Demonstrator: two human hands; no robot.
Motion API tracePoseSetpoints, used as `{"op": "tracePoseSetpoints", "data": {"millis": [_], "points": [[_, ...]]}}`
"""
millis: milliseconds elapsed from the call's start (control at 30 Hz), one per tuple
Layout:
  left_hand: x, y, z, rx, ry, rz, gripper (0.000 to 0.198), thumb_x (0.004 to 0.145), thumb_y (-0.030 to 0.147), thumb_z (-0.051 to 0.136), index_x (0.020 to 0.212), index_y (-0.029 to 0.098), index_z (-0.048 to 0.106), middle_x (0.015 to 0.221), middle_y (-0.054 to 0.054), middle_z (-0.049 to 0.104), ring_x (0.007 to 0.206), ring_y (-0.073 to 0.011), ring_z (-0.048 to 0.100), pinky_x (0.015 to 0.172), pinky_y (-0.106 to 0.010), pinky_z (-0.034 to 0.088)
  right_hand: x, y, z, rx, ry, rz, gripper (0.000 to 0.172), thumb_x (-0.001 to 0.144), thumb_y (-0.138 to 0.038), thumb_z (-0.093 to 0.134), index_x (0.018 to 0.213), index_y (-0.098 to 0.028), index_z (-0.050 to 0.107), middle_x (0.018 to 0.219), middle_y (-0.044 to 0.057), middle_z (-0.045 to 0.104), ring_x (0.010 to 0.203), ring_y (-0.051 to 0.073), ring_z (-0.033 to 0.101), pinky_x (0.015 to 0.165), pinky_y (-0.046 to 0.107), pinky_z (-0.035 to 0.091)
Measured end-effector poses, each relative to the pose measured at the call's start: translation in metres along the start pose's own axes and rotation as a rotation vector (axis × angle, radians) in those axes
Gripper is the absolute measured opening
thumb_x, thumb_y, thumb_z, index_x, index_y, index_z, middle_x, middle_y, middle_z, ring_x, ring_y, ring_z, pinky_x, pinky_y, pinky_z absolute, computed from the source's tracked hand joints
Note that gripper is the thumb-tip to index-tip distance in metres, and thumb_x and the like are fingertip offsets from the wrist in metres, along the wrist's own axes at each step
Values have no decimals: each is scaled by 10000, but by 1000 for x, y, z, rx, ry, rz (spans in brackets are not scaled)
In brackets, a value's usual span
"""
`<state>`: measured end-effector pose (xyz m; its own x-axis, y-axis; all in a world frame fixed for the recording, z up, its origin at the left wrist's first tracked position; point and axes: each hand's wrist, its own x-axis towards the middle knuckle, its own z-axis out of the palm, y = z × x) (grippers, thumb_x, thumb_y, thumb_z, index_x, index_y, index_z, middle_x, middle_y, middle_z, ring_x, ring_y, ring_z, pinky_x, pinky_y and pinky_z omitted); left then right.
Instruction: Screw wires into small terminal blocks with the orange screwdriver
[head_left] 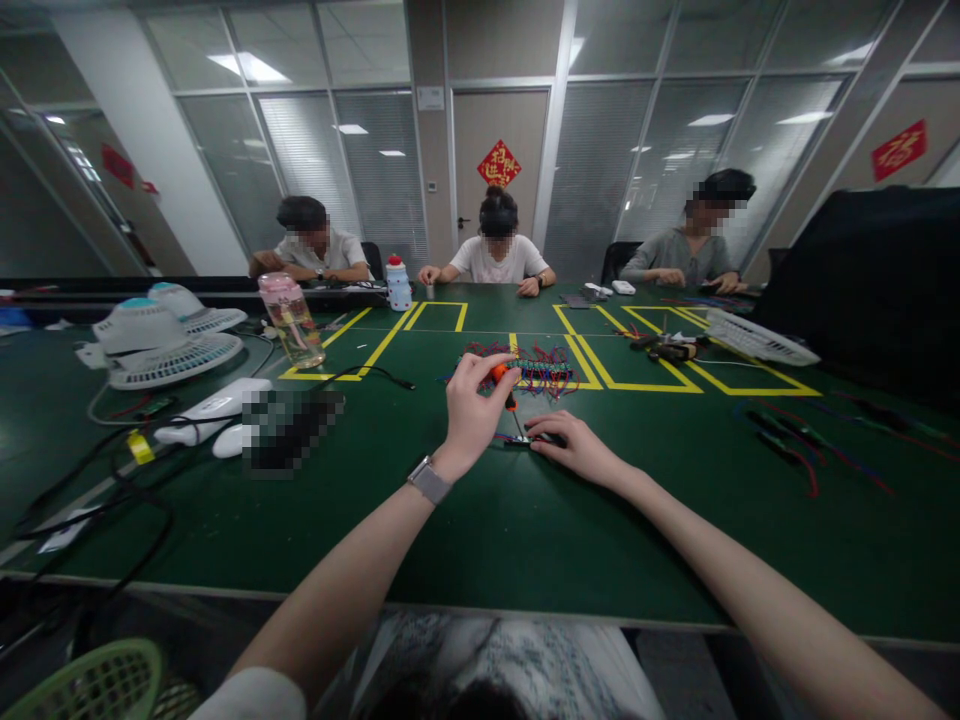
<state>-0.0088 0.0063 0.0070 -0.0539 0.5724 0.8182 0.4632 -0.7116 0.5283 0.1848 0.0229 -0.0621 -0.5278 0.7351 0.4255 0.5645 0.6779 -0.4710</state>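
Observation:
My left hand is closed round the orange and black handle of a screwdriver, held upright. Its thin shaft points down at a small terminal piece lying on the green table. From the right, my right hand presses its fingertips on the right end of that piece, with the fingers together. Thin wires stick out from the piece's left side. Just beyond my left hand lies a row of green terminal parts with many red and blue wires.
A clear bottle, white fans, a white mouse and cables lie left. Pliers, a white rack and loose wires are at the right. Three people sit across the table.

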Motion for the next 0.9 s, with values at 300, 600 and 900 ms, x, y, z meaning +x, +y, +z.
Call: {"op": "tracePoseSetpoints", "data": {"millis": [300, 600, 900], "points": [[0, 1, 1, -162, -64, -20, 243, 926, 209, 446, 1089, 192, 625, 1040, -64, 658, 966, -153, 609, 859, -287, 462, 0, 1, 0, 2, -9, 9, 161, 822, -258, 633, 960, -221, 707, 1091, 68, 677, 1024, 235, 588, 921, 405, 434], [-2, -4, 4, -175, -66, -55, 294, 941, 238, 413, 1174, 220, 591, 1116, -67, 620, 1032, -165, 573, 915, -319, 440, 0, -3, -1, -5, -10, 5, 159, 830, -258, 623, 962, -223, 704, 1083, 76, 679, 1020, 240, 595, 929, 426, 426], [-3, -3, 4, -76, -41, -32, 217, 839, 264, 608, 1047, 220, 645, 928, -39, 625, 841, -155, 583, 777, -287, 475, 0, -3, -1, -11, -16, 10, 159, 829, -256, 623, 962, -219, 703, 1088, 76, 679, 1022, 240, 592, 934, 427, 423]]}}
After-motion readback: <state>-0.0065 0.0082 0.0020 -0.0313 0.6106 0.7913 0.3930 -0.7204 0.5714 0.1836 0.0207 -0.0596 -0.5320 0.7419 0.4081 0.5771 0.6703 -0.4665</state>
